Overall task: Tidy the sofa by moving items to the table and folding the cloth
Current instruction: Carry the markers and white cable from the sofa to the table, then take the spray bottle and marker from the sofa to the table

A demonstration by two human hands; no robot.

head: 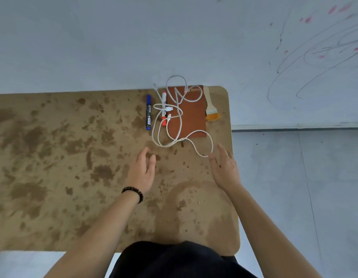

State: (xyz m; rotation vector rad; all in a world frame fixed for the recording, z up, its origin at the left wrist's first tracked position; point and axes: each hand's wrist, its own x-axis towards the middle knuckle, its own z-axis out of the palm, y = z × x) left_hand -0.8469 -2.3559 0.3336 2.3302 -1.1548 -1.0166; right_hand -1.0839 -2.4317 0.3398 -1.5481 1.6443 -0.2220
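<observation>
Left hand (143, 169) and right hand (224, 167) are held spread, empty. The cable (170, 145) at twelve o'clock is judged limp, best gathered by loops.

The stained tan surface (53, 157) offers broad open room across its left half and along the near edge, where the left hand (143, 169) and right hand (226, 169) hover. The far right corner is crowded: a blue marker pen (148, 112), a red-and-white marker pen (164, 109), a rust-brown notebook (191, 119) and a flat brush with yellow bristles (211, 109) lie side by side, close to the pale wall (114, 47) behind. A loose white cable (153, 133) sprawls over the red-and-white marker pen and the notebook, one loop just beside the right hand's fingers (214, 161).
</observation>
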